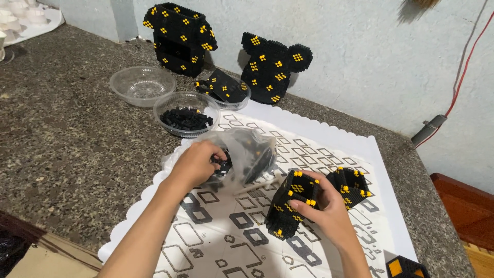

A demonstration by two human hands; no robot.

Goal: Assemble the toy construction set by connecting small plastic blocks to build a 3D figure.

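My left hand reaches into a clear plastic bag of small black bricks, fingers closed among them. My right hand grips a black brick-built block with yellow studs that stands on the white patterned mat. A second black-and-yellow piece sits just right of it, touching my fingers.
Behind the mat stand three clear bowls: one holds nothing, one holds black bricks, one holds a built panel. Two larger black-and-yellow builds lean by the wall. A red cable hangs at right. The granite counter ends at the bottom left.
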